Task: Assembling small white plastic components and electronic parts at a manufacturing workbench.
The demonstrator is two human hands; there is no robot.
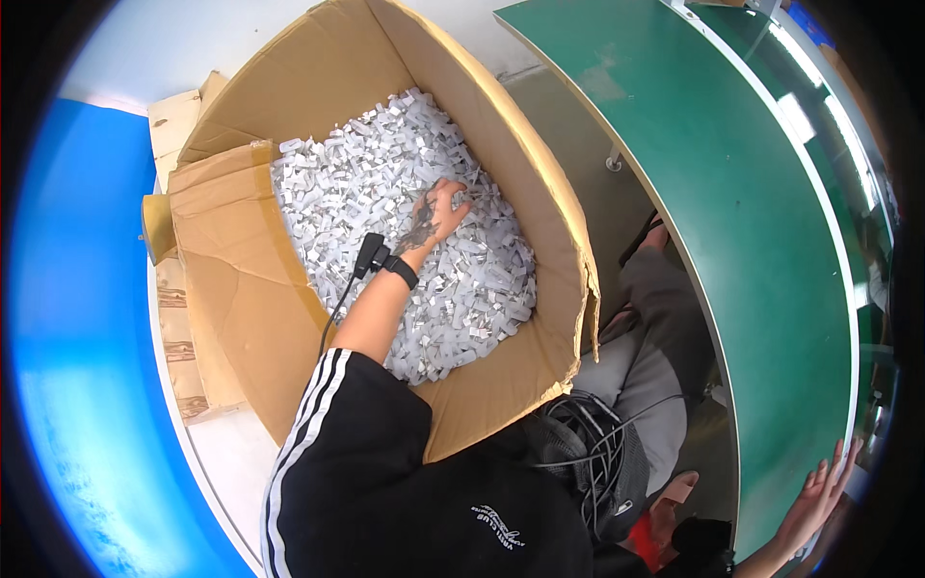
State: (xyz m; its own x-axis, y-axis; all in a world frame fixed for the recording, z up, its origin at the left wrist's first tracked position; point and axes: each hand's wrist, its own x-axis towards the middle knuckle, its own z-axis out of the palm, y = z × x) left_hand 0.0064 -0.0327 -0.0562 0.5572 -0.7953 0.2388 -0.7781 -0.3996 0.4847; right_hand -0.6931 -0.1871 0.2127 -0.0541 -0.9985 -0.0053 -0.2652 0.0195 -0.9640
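One green table (732,222) beside cardboard box (289,318).

The open cardboard box (385,241) stands on the floor to the left of the long table (732,241). Small packets (385,183) fill the box, and the left hand (438,212) rests in them. The right hand (814,501) lies flat on the table's near edge, well apart from the box.

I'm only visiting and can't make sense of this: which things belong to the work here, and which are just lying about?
In use:
left hand, dug into the small white plastic pieces
large brown cardboard box holding them
right hand, flat on the green tabletop

Lying about:
black cable bundle
blue sheet
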